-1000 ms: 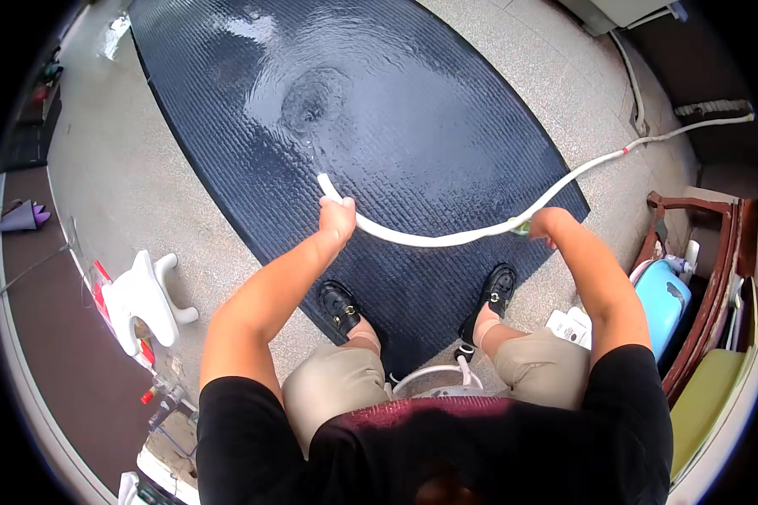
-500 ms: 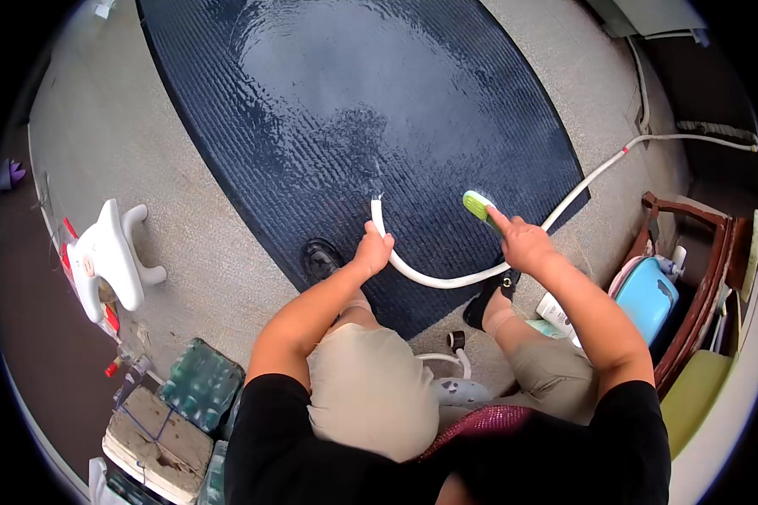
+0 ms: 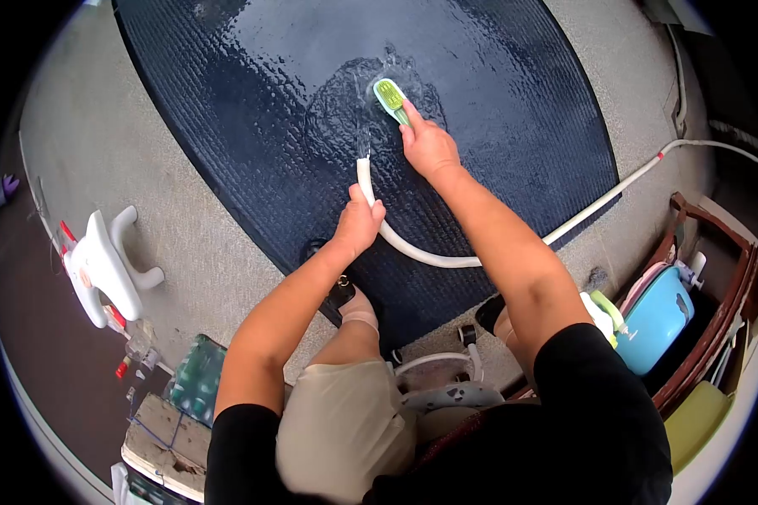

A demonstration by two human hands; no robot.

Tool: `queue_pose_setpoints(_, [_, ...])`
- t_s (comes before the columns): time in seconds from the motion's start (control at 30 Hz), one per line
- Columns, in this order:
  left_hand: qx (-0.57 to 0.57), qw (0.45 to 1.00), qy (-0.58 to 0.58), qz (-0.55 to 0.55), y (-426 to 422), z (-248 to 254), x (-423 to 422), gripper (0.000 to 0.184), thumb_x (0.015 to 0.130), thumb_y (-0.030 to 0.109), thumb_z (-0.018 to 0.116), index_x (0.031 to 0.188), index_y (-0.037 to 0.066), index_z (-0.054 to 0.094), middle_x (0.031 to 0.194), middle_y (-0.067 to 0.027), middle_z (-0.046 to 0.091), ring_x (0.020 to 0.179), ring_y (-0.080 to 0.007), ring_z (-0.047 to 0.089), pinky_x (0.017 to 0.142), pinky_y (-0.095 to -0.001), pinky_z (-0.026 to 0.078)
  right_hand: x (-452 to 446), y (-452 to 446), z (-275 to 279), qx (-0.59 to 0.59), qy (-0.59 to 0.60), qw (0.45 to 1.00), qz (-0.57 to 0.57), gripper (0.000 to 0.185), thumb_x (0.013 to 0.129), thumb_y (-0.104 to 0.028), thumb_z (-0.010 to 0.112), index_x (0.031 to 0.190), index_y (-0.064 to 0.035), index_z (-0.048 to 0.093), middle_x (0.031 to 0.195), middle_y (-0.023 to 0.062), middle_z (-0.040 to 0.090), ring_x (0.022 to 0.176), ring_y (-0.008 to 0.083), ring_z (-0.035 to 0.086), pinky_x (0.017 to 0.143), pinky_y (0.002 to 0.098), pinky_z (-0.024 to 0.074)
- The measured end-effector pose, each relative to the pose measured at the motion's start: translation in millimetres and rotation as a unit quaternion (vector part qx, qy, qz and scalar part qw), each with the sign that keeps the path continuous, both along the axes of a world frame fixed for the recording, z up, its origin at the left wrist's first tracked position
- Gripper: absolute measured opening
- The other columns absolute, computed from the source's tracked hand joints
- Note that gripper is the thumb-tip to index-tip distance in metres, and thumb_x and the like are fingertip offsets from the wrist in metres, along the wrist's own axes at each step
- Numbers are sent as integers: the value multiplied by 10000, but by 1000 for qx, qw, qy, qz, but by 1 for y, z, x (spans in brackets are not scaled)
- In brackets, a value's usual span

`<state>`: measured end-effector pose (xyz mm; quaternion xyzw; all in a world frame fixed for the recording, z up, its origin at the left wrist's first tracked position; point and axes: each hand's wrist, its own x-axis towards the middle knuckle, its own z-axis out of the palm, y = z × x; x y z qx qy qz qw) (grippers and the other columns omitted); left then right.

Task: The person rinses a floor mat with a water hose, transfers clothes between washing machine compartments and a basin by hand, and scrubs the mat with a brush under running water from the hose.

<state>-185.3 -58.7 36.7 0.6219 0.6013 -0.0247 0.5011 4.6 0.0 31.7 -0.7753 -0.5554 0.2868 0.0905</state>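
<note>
My left hand (image 3: pixel 360 223) is closed round a white hose (image 3: pixel 421 255) near its open end. Water pours from that end onto the dark ribbed mat (image 3: pixel 253 168). In my right hand (image 3: pixel 430 147) is a green and white scrub brush (image 3: pixel 389 94), its handle gripped with the index finger stretched along it. The brush head is over the wet middle of the mat, just right of the stream. Its bristles face down and are hidden. From my left hand the hose curves under my right forearm and runs off to the right.
At left stands a white plastic stool (image 3: pixel 108 265). Packs of green bottles (image 3: pixel 198 379) and a worn block (image 3: pixel 164 433) are at lower left. On the right, a brown wooden rack (image 3: pixel 716 311) holds a blue basin (image 3: pixel 659 320). A wheeled seat (image 3: pixel 451 396) is beneath me.
My right hand has carried the brush forward and left, to beside the water stream. The left hand and hose end have shifted slightly forward and left. The view has also shifted.
</note>
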Motion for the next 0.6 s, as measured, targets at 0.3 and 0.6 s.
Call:
queue_pose_setpoints(0.3, [-59, 998, -22, 14, -7, 13, -7, 406, 883, 209, 543, 1128, -18, 312, 902, -319, 621, 840, -472, 623, 781, -515, 492, 11, -132, 14, -113, -4, 993, 19, 564, 945, -284, 477, 1471, -255, 277, 868, 213, 634, 760, 388, 639, 728, 489, 509])
queue_pose_setpoints(0.6, [-40, 998, -37, -17, -9, 26, -6, 411, 887, 226, 527, 1120, -21, 296, 911, -320, 613, 846, -484, 614, 792, -529, 482, -10, 56, 0, -8, 12, 999, -30, 499, 964, -327, 419, 1439, -212, 319, 947, 259, 647, 848, 447, 620, 785, 511, 483])
